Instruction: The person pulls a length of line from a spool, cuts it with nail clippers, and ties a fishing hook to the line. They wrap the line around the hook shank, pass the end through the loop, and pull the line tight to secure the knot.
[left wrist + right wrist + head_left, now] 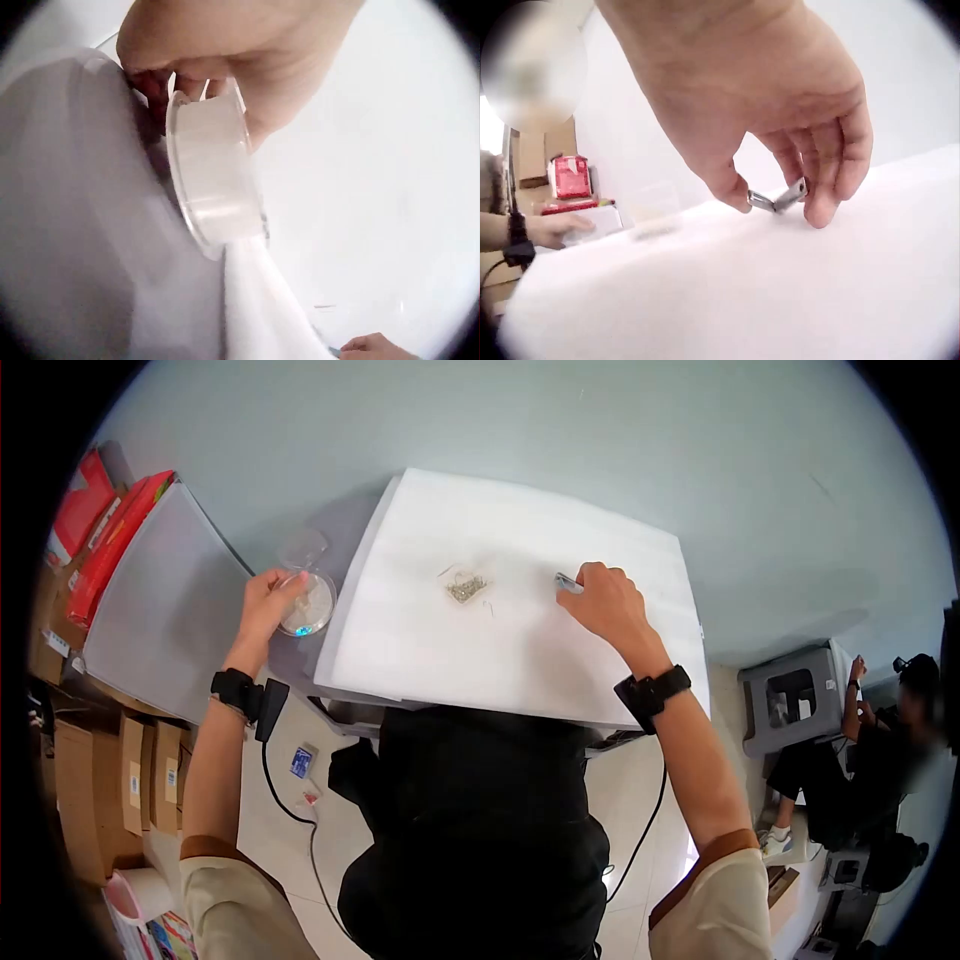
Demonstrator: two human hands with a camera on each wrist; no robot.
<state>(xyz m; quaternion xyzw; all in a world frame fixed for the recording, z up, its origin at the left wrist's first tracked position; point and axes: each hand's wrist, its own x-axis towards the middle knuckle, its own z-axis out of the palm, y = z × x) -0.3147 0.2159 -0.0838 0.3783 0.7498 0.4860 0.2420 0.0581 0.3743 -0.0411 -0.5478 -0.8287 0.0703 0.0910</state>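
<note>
Over by the left side of the white foam sheet [400,660], my left hand [266,605] grips a clear round plastic container [318,606] by its rim. In the left wrist view this container [214,161] is a shallow cylinder tilted on its side, the fingers partly hidden behind it. My right hand [612,605] is low over the foam's right half. Between its thumb and fingers it pinches a small silver V-shaped metal piece [778,201], its tip close to the foam. Between the hands, a small clear tray [466,589] of tiny metallic bits sits on the sheet.
Thin wire-like strands lie around the small tray. A clear round lid [302,548] is beyond my left hand. Further left are a grey panel [165,600], red boxes [120,545] and cardboard boxes [95,790]. Another person [880,750] sits at the far right.
</note>
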